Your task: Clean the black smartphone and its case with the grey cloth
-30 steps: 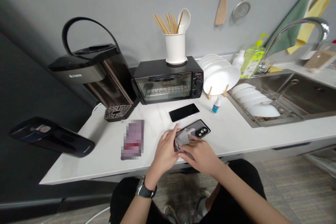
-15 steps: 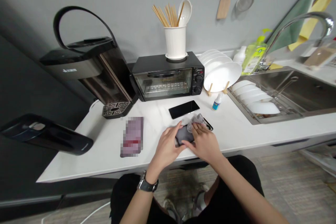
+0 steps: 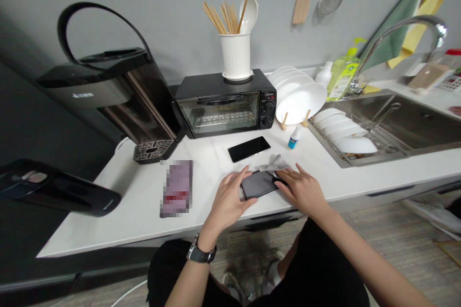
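Observation:
A dark grey phone case [image 3: 258,184] lies near the counter's front edge, between my hands. My left hand [image 3: 229,195] grips its left end, thumb along the near edge and fingers on the far edge. A thin grey cloth [image 3: 276,163] is bunched at the case's far right side. My right hand [image 3: 301,189] presses on the cloth at the case's right end, its fingertips partly hiding both. Just behind, a black phone [image 3: 249,148] lies flat with its dark screen up. To its right stands a small spray bottle [image 3: 294,138] with a blue label.
A blurred-out purple item [image 3: 177,188] and a dark thermos [image 3: 61,188] lie on the left. Behind stand a water dispenser [image 3: 108,91], a toaster oven [image 3: 223,105] and racked white plates [image 3: 301,103]. At right is a steel sink [image 3: 425,129] with dishes at its edge.
My right hand has slid rightward along the phone case with the cloth, baring more of its middle. My left hand keeps its grip. The view has shifted slightly.

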The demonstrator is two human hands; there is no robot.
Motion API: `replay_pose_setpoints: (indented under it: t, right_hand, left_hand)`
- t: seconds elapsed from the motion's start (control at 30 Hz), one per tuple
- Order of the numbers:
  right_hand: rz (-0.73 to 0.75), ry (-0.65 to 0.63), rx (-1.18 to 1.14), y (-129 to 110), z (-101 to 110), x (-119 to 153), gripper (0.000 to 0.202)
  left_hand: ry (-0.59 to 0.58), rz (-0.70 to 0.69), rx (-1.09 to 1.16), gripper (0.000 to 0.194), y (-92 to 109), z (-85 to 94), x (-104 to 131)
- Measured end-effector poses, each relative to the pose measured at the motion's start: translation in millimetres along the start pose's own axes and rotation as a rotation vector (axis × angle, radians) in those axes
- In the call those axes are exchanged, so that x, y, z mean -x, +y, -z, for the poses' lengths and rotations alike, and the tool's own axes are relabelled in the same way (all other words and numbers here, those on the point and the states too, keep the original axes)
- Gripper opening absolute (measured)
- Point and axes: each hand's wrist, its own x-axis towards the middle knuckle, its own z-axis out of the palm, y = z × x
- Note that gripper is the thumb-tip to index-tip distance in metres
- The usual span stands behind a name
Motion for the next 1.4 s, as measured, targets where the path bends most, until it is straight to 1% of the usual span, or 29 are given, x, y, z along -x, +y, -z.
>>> replay_pose_setpoints:
  t: [0.07, 0.13, 0.17, 0.27, 0.33, 0.4, 0.5, 0.6, 0.67, 0.73, 0.77, 0.83, 0.93, 1.0, 1.07, 1.17, 1.23, 1.3, 1.37, 1.4]
  right_hand:
    - [-0.032, 0.005, 0.009, -10.4, -5.6, -8.5, 0.046]
    - [-0.055, 0.014, -0.012, -32.6, -12.5, -16.5, 0.056]
    - [-0.050, 0.015, -0.042, -45.8, -15.5, -19.5, 0.058]
    - [0.050, -0.056, -0.219, -80.2, -18.0, -22.5, 0.047]
    - [0.121, -0.126, -0.325, -89.0, -13.2, -18.8, 0.039]
    - [0.139, -0.164, -0.355, -82.7, -5.3, -11.4, 0.036]
    - [0.122, -0.161, -0.279, -51.6, 5.2, 1.3, 0.035]
    - [0.068, -0.081, -0.117, -17.3, 7.7, 6.7, 0.041]
    - [0.015, -0.022, -0.028, -6.7, 4.0, 2.9, 0.045]
    - [-0.030, 0.007, -0.009, -12.2, -3.3, -5.7, 0.048]
    - [-0.047, 0.012, -0.025, -20.9, -7.5, -10.6, 0.051]
    - [-0.058, 0.012, -0.095, -45.9, -15.4, -19.3, 0.057]
    - [0.022, -0.042, -0.249, -82.9, -20.5, -23.0, 0.056]
    - [0.086, -0.095, -0.326, -93.5, -17.4, -18.3, 0.052]
    - [0.112, -0.129, -0.353, -88.6, -10.1, -9.6, 0.045]
    - [0.111, -0.157, -0.310, -60.2, 3.2, 4.1, 0.035]
    - [0.086, -0.146, -0.222, -36.6, 9.4, 8.7, 0.037]
    - [0.042, -0.099, -0.114, -17.6, 11.4, 7.3, 0.041]
    - [-0.012, -0.039, -0.029, -9.7, 8.6, 0.3, 0.046]
    - [-0.033, -0.018, -0.011, -11.5, 5.7, -4.5, 0.048]
  left_hand:
    - [0.004, 0.001, 0.008, 0.094, -0.1, -0.6, -0.6]
    - [0.019, 0.011, 0.010, 0.089, -0.7, -1.4, -0.2]
    - [0.030, 0.015, 0.006, 0.086, -1.2, -1.7, 0.3]
    - [0.042, 0.017, -0.003, 0.080, -2.7, -2.3, 3.0]
    - [0.045, 0.015, -0.012, 0.082, -2.7, -2.5, 5.1]
    - [0.067, 0.016, -0.035, 0.084, -1.6, -2.6, 6.8]
    - [0.085, 0.010, -0.059, 0.085, 1.0, -2.6, 7.1]
    - [0.067, -0.007, -0.052, 0.086, 2.8, -2.4, 4.7]
    - [0.058, -0.024, -0.049, 0.085, 3.4, -2.2, 2.7]
    - [0.053, -0.040, -0.040, 0.084, 3.2, -2.0, 1.5]
    - [0.052, -0.045, -0.034, 0.084, 2.9, -1.7, 1.3]
    - [0.051, -0.046, -0.021, 0.082, 1.4, -0.9, 1.8]
    - [0.043, -0.028, -0.023, 0.081, -1.2, 0.5, 4.0]
    - [0.044, 0.002, -0.034, 0.083, -1.7, 0.9, 5.7]
    - [0.053, 0.019, -0.046, 0.085, -0.6, 0.5, 6.8]
    - [0.054, 0.006, -0.058, 0.089, 2.5, -0.4, 6.9]
    - [0.052, -0.003, -0.057, 0.091, 3.9, -0.8, 6.1]
    - [0.047, -0.018, -0.044, 0.091, 4.5, -1.0, 5.2]
    - [0.039, -0.044, -0.033, 0.090, 4.6, -1.0, 4.4]
    - [0.033, -0.056, -0.028, 0.090, 4.6, -1.0, 4.2]
